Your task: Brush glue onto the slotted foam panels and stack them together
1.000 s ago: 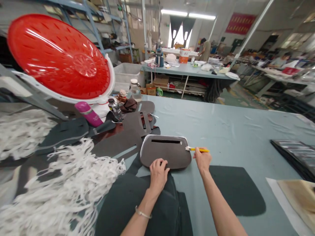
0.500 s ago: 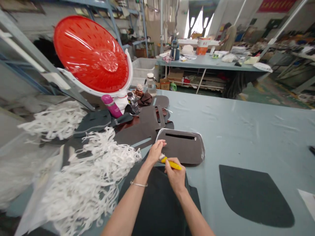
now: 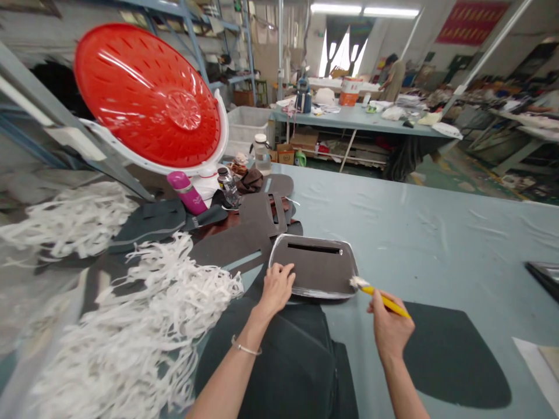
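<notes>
A grey-brown rounded panel [image 3: 317,269] lies on the table, with a dark slot along its upper part and white paste along its edges. My left hand [image 3: 278,285] rests on its lower left corner, fingers apart. In my right hand [image 3: 392,326] is a yellow-handled brush [image 3: 384,299]. White paste covers the bristles, which touch or hover just over the panel's lower right edge; I cannot tell which. Under my left wrist lies a stack of dark green pieces [image 3: 279,355]. A single dark green piece [image 3: 454,355] lies to the right of my right hand.
White strips [image 3: 131,326] are heaped at the left. Grey-brown cut pieces [image 3: 236,244] lie behind them, near a pink bottle [image 3: 187,192] and a large red disc [image 3: 152,96]. A dark-framed object [image 3: 544,276] sits at the right. A person [image 3: 393,78] stands at the far table.
My right hand has carried the brush rightward, from the panel's lower left to its lower right edge. White paste now shows along the lower edge. My left hand has shifted down slightly.
</notes>
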Tool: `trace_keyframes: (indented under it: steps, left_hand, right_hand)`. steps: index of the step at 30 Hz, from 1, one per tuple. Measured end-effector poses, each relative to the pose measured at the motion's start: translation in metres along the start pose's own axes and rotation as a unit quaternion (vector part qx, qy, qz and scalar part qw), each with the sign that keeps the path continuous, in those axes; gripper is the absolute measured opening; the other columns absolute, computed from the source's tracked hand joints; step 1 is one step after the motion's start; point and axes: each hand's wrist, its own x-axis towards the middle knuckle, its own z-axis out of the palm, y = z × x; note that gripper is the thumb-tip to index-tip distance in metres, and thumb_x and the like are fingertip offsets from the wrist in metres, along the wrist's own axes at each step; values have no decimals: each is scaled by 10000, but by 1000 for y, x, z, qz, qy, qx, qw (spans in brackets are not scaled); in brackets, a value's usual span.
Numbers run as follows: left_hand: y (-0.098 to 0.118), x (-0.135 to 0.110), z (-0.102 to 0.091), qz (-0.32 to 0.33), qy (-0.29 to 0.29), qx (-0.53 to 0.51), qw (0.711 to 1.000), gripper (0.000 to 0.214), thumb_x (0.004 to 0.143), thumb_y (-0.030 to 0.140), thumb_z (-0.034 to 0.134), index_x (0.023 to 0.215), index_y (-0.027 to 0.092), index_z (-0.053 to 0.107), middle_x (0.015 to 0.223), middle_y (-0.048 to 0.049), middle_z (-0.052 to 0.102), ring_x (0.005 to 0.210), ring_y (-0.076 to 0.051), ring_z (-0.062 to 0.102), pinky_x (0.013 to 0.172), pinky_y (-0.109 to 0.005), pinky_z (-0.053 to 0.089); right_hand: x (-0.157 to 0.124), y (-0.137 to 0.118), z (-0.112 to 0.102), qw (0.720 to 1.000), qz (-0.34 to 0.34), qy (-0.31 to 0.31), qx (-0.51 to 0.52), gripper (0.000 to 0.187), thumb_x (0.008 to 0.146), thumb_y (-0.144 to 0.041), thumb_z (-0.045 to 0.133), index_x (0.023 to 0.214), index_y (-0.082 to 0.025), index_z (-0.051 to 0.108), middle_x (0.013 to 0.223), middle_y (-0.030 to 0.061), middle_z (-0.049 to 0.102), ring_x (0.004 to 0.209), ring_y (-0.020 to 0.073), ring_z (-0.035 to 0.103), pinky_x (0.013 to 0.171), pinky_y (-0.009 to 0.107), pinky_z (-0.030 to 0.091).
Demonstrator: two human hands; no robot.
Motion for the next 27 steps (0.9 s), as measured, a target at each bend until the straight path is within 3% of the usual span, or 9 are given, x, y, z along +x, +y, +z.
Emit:
trace_keyframes:
  steps: [5,8,11,14,16,18,23,25,27]
  left_hand:
    - [18,-13,13,35,64,151,986,333,857,344,440,1162,276,555,1081,-88,477,1029,-255,440,849,-408,415]
    - [16,-13,15,41,67,164,983,307,867,311,424,1133,264,568,1077,-82,471,994,-233,446,838,-392,421]
    - [12,-13,16,48,81,158,983,339,874,322,418,1193,292,527,1073,-72,463,1000,-228,436,849,-389,416]
    - [10,-14,18,55,91,153,982,366,869,328,433,1226,294,505,1088,-72,451,1030,-230,421,877,-400,402]
    - [10,-14,20,58,94,155,982,378,861,334,449,1231,283,504,1101,-78,446,1047,-236,413,885,-405,398]
    - [11,-15,21,58,96,160,981,390,851,340,467,1234,277,503,1103,-82,448,1053,-242,409,885,-410,400]
    - [11,-14,25,61,96,175,978,371,856,318,453,1220,272,512,1101,-85,461,1030,-239,427,863,-407,416]
    - [10,-13,26,60,96,175,978,365,864,314,437,1219,274,511,1101,-83,459,1026,-236,433,852,-397,421]
    - [9,-13,27,58,100,171,979,370,865,318,437,1226,280,508,1097,-79,456,1029,-235,433,854,-391,420]
  right_hand:
    - [-34,-61,135,981,-74,-132,121,355,770,-474,548,866,-160,684,857,73,702,718,171,631,691,270,505]
    - [-39,-63,176,969,-94,-185,132,326,769,-452,542,830,-170,695,869,74,710,758,179,637,736,280,504]
    - [-11,-32,153,983,-86,-141,82,345,764,-457,541,852,-162,697,865,81,712,746,188,638,722,284,495]
    - [30,-2,104,999,-51,-10,8,393,741,-489,553,863,-145,700,826,91,710,712,203,635,702,299,485]
    - [44,0,91,998,-48,46,-12,409,737,-498,554,859,-137,700,813,94,707,705,207,633,707,306,481]
    - [37,-13,104,997,-78,25,12,394,758,-480,542,875,-136,696,841,95,707,725,200,633,727,300,481]
    - [-11,-56,179,969,-169,-157,88,284,811,-388,505,869,-179,688,869,70,707,756,176,637,755,275,483]
    - [-10,-53,185,966,-177,-173,75,274,812,-378,498,850,-183,688,848,65,707,735,173,638,743,273,481]
    - [6,-37,169,974,-167,-149,41,291,805,-391,497,861,-178,687,841,63,707,711,170,636,722,271,476]
